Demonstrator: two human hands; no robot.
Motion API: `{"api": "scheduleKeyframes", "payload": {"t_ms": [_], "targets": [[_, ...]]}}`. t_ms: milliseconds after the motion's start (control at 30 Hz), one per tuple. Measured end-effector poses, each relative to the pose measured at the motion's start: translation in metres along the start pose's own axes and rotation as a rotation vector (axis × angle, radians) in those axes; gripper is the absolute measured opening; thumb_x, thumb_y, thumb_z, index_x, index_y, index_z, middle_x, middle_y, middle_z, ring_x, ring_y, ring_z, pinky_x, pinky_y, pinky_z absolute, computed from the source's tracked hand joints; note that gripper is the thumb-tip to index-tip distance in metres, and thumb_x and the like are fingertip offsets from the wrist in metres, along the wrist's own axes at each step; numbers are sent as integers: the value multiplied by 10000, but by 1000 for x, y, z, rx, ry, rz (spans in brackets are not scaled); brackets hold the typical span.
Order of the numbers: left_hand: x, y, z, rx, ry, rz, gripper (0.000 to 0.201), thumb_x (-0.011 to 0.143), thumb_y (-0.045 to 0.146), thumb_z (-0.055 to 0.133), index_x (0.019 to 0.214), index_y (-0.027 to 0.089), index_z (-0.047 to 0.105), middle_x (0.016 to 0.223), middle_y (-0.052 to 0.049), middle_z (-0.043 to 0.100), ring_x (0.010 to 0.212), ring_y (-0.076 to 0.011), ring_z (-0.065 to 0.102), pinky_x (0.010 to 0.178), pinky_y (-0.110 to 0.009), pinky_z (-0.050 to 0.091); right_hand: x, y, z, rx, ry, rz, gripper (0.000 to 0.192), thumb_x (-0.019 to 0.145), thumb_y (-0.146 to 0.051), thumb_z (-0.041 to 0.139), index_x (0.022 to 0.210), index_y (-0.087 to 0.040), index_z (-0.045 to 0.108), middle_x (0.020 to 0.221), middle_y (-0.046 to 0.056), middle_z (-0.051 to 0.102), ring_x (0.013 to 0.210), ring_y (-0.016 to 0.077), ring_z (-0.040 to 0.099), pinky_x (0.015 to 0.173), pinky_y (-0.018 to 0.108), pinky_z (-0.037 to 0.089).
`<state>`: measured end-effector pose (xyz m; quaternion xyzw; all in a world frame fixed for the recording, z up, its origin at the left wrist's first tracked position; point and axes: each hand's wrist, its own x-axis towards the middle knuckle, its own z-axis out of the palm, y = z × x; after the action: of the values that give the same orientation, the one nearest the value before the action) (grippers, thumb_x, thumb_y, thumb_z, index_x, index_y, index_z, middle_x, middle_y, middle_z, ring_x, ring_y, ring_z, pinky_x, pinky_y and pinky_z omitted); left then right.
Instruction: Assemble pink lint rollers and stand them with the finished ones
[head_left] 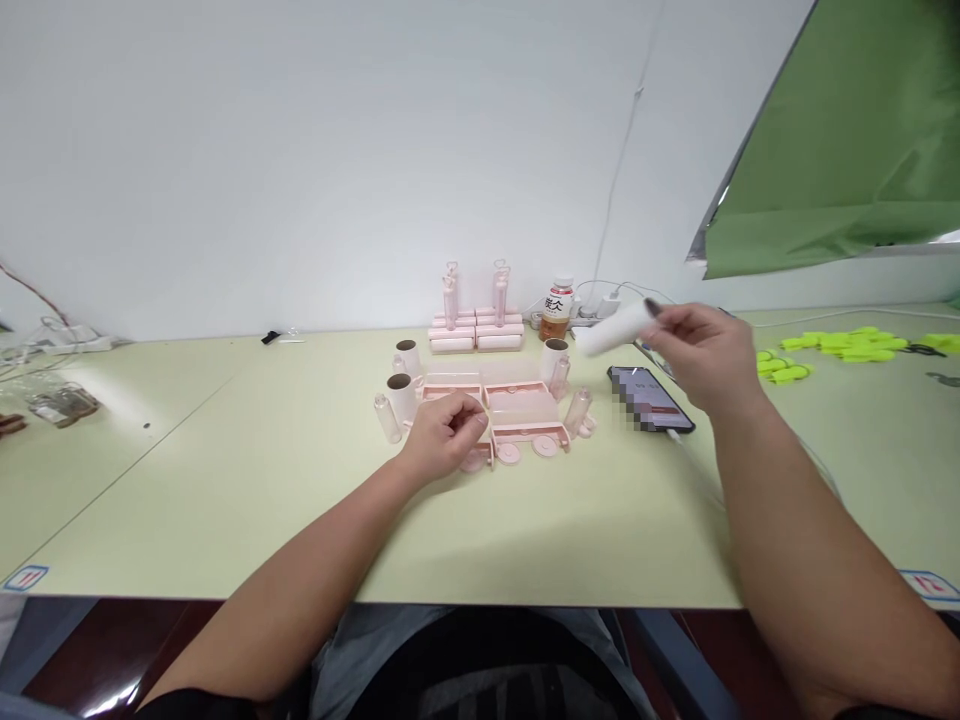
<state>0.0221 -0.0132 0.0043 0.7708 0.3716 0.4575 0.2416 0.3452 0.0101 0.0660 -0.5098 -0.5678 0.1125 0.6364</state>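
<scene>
My right hand [701,355] is raised above the table at the right, pinching one end of a white paper roll [615,328], which tilts and is slightly blurred. My left hand [446,435] rests with curled fingers over the pink parts; whatever it might hold is hidden. Beside it stand a white roll with a brown core [403,400] and a clear pink tube [388,418]. Pink open cases [529,435] lie right of that hand, with flat pink discs [546,446] in front. Another white roll [554,358] stands behind, near a tilted pink tube [579,411].
Against the wall are stacked pink rollers [499,341] with upright handles [500,295] and a brown-labelled bottle [556,310]. A phone [651,400] on a cable lies under my right hand. Yellow-green pieces [847,343] lie far right; plastic bags [64,402] far left.
</scene>
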Motion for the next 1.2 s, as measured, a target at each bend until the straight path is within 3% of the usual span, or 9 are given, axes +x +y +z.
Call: {"api": "scheduleKeyframes", "payload": {"t_ms": [67,100,233,333,500,700,833,967,1200], "targets": [[0,2,0,-47,4,2,206,872,337,541,744,186,598,624,18,553,561,-108,464,549,-245,389,-3,-8,7,250,202,-88,220,640,-327,757,725,-236,577,733,34,597,604,157,570,639,362,495],[0,4,-1,-75,-4,-4,247,890,368,525,751,183,609,633,10,561,585,-116,489,567,-249,406,-7,-13,13,368,222,-109,230,638,-330,761,733,-239,572,745,33,603,595,158,586,648,377,513],[-2,8,1,-231,-129,-83,381,913,503,496,1010,175,664,779,-32,645,663,-139,578,602,-262,467,-48,-38,47,571,-87,-9,300,641,-397,793,740,-239,558,702,-7,602,610,183,644,670,408,562],[-1,6,4,-414,-152,-190,520,843,626,544,1067,161,616,902,-75,664,608,-127,571,510,-252,453,-85,-49,70,452,-391,43,271,726,-409,760,710,-209,577,923,58,661,674,184,662,636,371,563],[6,9,-1,-686,87,-276,516,766,625,625,994,164,580,914,-81,669,756,-187,644,648,-316,530,-107,-46,82,211,-795,-145,169,844,-344,651,787,-187,675,1089,112,669,912,219,655,686,311,519],[9,16,-4,-754,229,-258,440,758,533,644,988,181,516,913,-55,668,726,-177,661,645,-319,541,-98,-38,81,-319,-1053,-132,123,841,-225,578,787,-173,676,736,35,675,641,150,574,581,244,367],[8,8,0,-667,211,-273,459,750,543,669,981,189,488,837,-13,629,639,-145,634,556,-269,508,-100,-34,83,-557,-1147,-135,73,801,-212,601,789,-168,657,788,59,673,670,166,553,573,252,301],[6,-1,3,-617,187,-232,472,747,561,681,968,191,489,839,-5,601,619,-127,611,538,-253,494,-102,-33,82,-614,-1223,-139,80,782,-182,567,712,-183,605,721,34,635,625,154,516,547,255,262],[1,-13,4,-453,146,-80,399,807,503,664,1010,197,508,839,-1,595,662,-133,603,621,-282,499,-104,-29,81,-647,-1081,-211,79,763,-238,578,729,-182,533,838,54,587,653,154,496,560,256,271]]}}
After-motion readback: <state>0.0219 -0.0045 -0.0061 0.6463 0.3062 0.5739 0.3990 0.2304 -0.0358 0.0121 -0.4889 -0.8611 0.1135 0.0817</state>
